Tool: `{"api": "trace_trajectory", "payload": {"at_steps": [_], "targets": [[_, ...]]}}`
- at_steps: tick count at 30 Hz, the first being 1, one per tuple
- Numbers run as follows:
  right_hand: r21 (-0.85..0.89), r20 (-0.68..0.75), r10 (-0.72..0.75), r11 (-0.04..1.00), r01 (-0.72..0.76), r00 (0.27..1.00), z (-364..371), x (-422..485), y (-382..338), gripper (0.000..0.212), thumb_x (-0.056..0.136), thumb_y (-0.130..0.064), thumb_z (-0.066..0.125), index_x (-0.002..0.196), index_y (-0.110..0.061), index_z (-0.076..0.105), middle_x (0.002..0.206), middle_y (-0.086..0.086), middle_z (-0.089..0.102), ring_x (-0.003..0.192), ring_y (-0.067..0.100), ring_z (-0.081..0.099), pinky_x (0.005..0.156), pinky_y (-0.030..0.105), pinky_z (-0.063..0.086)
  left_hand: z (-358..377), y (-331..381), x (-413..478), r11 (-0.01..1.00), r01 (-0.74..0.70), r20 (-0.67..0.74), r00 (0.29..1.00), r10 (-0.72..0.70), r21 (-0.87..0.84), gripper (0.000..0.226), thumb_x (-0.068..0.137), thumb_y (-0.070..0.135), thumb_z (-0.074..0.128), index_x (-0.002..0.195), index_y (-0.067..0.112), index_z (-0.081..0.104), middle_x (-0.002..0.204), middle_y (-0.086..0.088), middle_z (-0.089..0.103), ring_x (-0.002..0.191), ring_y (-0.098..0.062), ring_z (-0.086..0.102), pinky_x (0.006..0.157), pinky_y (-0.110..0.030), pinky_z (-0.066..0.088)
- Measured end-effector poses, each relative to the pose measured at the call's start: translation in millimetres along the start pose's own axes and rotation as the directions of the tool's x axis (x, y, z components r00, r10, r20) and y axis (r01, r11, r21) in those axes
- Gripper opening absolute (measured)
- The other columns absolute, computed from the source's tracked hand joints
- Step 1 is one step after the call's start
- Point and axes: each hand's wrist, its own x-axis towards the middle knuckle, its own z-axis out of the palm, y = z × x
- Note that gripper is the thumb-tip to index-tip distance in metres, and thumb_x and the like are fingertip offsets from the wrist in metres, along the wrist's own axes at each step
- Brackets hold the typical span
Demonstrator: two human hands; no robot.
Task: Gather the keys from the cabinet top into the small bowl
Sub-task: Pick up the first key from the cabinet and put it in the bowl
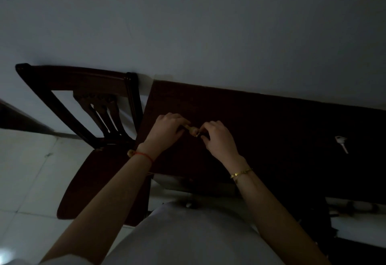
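Note:
The scene is very dark. Over the left part of the dark cabinet top (261, 122), my left hand (167, 131) and my right hand (217, 139) meet around a small yellowish key-like object (193, 130). The left fingers pinch its left end and the right fingertips touch its right end. A silver key (341, 143) lies on the cabinet top far to the right, apart from both hands. No small bowl shows in the gloom.
A dark wooden chair (100, 131) stands close against the cabinet's left side, its back to the pale wall (188, 24). Light floor tiles (27, 170) lie to the left. The cabinet's front edge is just before my body.

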Motion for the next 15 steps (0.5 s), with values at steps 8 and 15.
{"api": "trace_trajectory", "payload": {"at_steps": [8, 15], "targets": [[0.010, -0.056, 0.018, 1.000, -0.017, 0.998, 8.1, 12.2, 0.1, 0.011, 0.084, -0.013, 0.065, 0.094, -0.016, 0.060, 0.098, -0.001, 0.062, 0.095, 0.016, 0.055, 0.079, 0.029, 0.051, 11.9, -9.0, 11.3, 1.000, -0.015, -0.072, 0.997, 0.014, -0.018, 0.024, 0.086, 0.019, 0.064, 0.110, 0.023, 0.067, 0.119, 0.000, 0.063, 0.112, -0.021, 0.055, 0.096, -0.038, 0.043], [0.333, -0.076, 0.158, 0.935, -0.124, 0.985, 5.3, 17.3, -0.4, 0.004, 0.087, -0.019, 0.064, 0.090, -0.021, 0.062, 0.092, -0.005, 0.065, 0.082, 0.004, 0.060, 0.068, 0.017, 0.048, 14.6, -17.2, 13.1, 0.996, -0.033, -0.107, 0.994, 0.024, -0.085, 0.019, 0.086, 0.022, 0.065, 0.104, 0.025, 0.066, 0.109, 0.002, 0.064, 0.102, -0.017, 0.058, 0.088, -0.031, 0.043]]}}
